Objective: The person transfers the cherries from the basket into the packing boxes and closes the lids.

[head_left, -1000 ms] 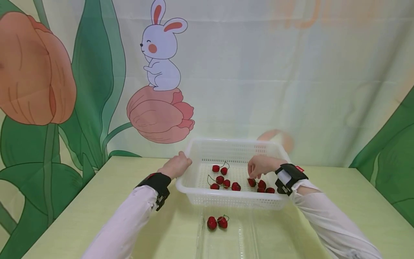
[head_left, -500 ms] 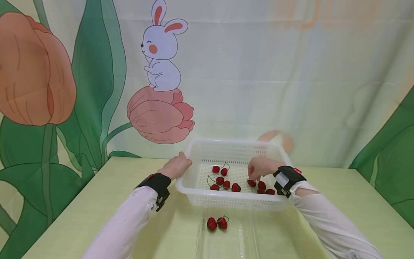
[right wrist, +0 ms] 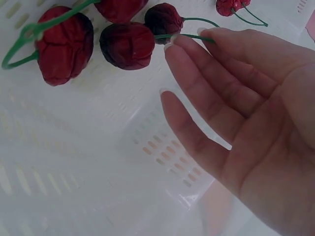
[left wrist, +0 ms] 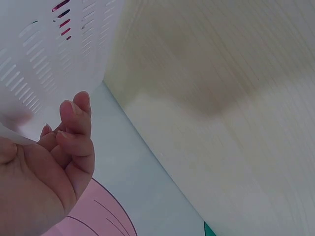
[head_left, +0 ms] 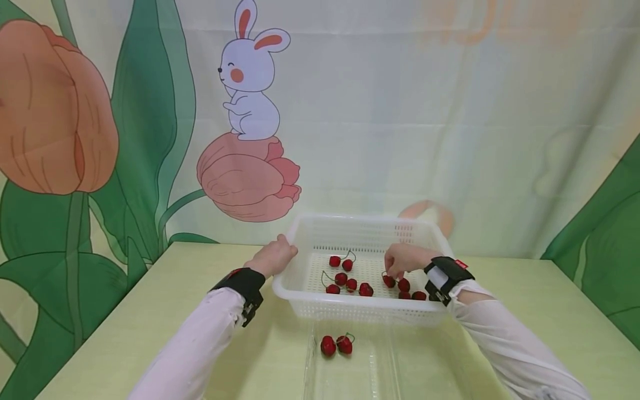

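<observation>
A white perforated plastic basket (head_left: 360, 300) stands on the table with several red cherries (head_left: 366, 289) on its floor. My left hand (head_left: 272, 256) grips the basket's left rim; in the left wrist view its fingers (left wrist: 76, 118) curl outside the wall. Inside the basket on the right, my right hand (head_left: 407, 258) pinches the green stem (right wrist: 170, 36) of a dark red cherry (right wrist: 127, 45) between thumb and fingertips. That cherry sits beside several others at the basket's right front. Part of the basket's right side is hidden by my right wrist.
In front of the basket lies a clear plastic tray (head_left: 350, 383) with two cherries (head_left: 328, 346) joined by a stem near its far end. Behind the table hangs a printed cloth (head_left: 360, 111) with a rabbit and tulips. The pale table (head_left: 180, 289) extends to both sides.
Almost nothing differs. My right hand stays low at the same cherry, with only slight shifts of its fingers, and my left hand keeps its grip on the basket's rim.
</observation>
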A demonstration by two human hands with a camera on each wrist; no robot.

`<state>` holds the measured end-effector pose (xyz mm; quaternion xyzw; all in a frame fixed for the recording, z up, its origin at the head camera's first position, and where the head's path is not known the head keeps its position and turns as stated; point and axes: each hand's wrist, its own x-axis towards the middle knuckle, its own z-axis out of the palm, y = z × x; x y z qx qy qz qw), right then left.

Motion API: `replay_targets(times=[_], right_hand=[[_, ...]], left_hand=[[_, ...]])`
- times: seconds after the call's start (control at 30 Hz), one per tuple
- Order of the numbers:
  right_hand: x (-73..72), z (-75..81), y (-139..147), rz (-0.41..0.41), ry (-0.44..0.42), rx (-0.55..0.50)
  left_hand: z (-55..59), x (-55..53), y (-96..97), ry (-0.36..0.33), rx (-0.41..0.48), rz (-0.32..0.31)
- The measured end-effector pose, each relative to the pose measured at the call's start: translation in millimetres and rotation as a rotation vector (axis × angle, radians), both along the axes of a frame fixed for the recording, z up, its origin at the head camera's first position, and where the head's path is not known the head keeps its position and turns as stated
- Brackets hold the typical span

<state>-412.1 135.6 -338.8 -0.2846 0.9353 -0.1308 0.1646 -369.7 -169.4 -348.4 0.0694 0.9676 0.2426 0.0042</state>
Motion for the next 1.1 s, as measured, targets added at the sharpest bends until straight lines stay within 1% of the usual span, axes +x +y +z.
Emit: replay_targets(times=[0.2,0.4,0.63,0.83,1.0,1.1], right_hand=[[-0.8,0.3,3,0.035,0.041,-0.029],[-3.9,2.9,6,0.082,0.085,-0.1],[-1.5,12.7,5,0.065,0.1,-0.146],[-0.4,16.4,4,0.078,0.103,-0.17],[-0.1,20.1,4,0.066,0.108,-0.17],[-0.9,21.9,3,0.064,0.124,-0.163]], left_hand=[[-1.4,0.4,0.4,0.016,-0.004,-0.013],[-1.4,-0.5,-0.3,-0.007,0.006,-0.011],[-1.6,-1.6,-2.8,-0.023,0.03,0.0],[-1.3,-0.7,-2.0,-0.021,0.023,-0.002],[-0.2,-0.3,-1.4,-0.035,0.045,0.003],[0.9,0.4,-0.8,-0.033,0.04,0.0]])
